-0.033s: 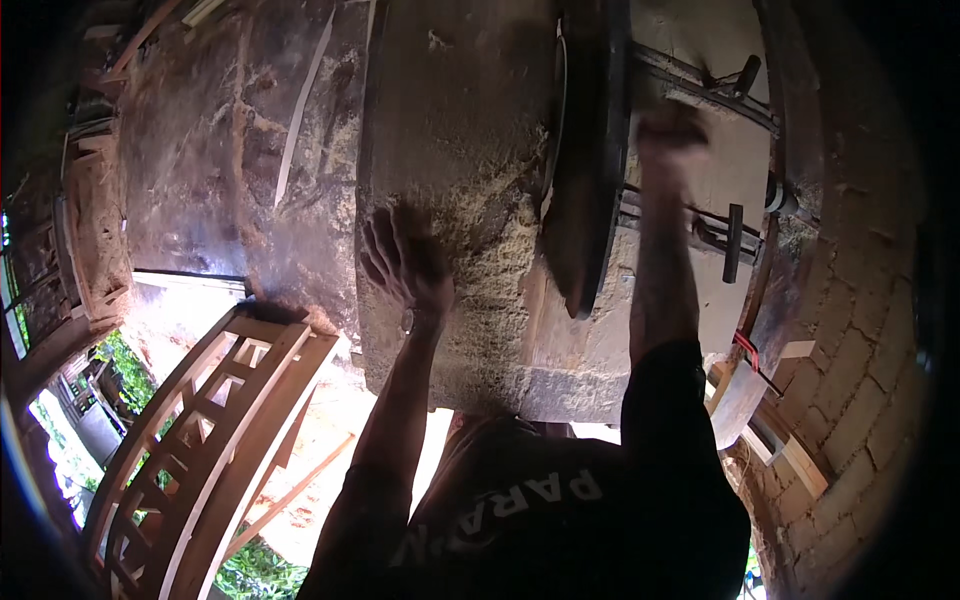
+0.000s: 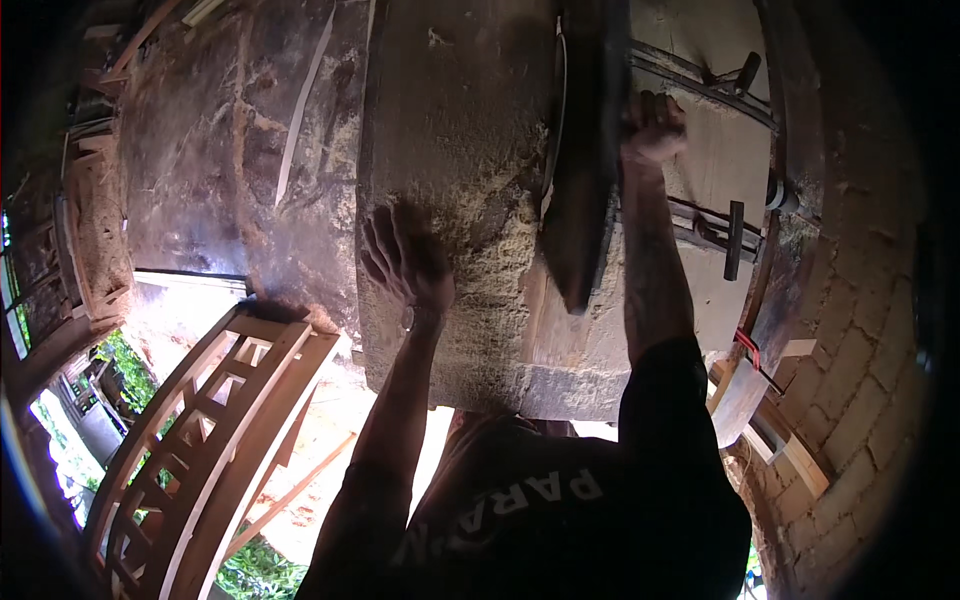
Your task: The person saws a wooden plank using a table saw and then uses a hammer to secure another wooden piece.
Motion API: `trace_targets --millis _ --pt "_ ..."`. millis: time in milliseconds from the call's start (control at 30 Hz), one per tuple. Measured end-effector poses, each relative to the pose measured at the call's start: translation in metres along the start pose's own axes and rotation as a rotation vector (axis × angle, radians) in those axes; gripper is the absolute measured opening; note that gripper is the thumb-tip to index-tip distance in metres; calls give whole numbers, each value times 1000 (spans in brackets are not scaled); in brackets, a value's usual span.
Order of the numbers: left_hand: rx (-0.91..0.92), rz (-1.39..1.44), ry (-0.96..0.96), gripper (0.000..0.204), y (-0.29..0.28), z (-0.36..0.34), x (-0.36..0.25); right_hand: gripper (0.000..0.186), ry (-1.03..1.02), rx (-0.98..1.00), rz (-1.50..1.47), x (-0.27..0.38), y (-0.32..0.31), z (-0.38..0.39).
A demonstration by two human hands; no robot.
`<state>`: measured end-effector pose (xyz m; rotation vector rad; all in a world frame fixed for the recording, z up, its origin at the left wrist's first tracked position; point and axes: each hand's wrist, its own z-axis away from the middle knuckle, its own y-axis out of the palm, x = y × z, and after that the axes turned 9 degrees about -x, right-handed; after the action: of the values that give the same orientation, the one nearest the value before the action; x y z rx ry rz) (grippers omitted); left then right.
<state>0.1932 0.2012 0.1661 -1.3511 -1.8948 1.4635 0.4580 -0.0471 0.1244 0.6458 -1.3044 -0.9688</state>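
My left hand [image 2: 405,260] lies flat with its fingers spread on a sawdust-covered work surface [image 2: 450,340]. To its right stands a long dark fence-like bar [image 2: 580,230], its near end tapering to a point. My right hand [image 2: 655,132] is against the right side of this bar, its fingers curled in a loose fist; I see nothing held in it. Below and above that hand, metal rods with a T-shaped handle [image 2: 735,240] and a second handle [image 2: 747,75] run out to the right over a pale panel [image 2: 700,290].
A curved wooden lattice frame [image 2: 200,430] leans at the lower left. A thin pale strip [image 2: 303,115] lies on the worn surface at the left. On the right are a block wall [image 2: 850,340], a red-handled tool [image 2: 748,345] and wood offcuts [image 2: 800,465].
My right hand has moved left and slightly away from me, up to the dark bar. The bar's near end has shifted slightly. My left hand has stayed in place.
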Motion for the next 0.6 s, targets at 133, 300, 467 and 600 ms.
trace_targets --millis 133,300,467,600 --pt "-19 -5 -1 51 6 3 6 37 21 -55 -21 11 13 10" --pt "13 -19 40 53 -2 2 -1 37 14 -118 -127 52 5 58" --pt "12 -19 57 60 -3 6 3 36 91 -325 16 75 -2 183" --pt "12 37 27 60 -8 7 -1 34 -447 -3 1188 136 -16 258"
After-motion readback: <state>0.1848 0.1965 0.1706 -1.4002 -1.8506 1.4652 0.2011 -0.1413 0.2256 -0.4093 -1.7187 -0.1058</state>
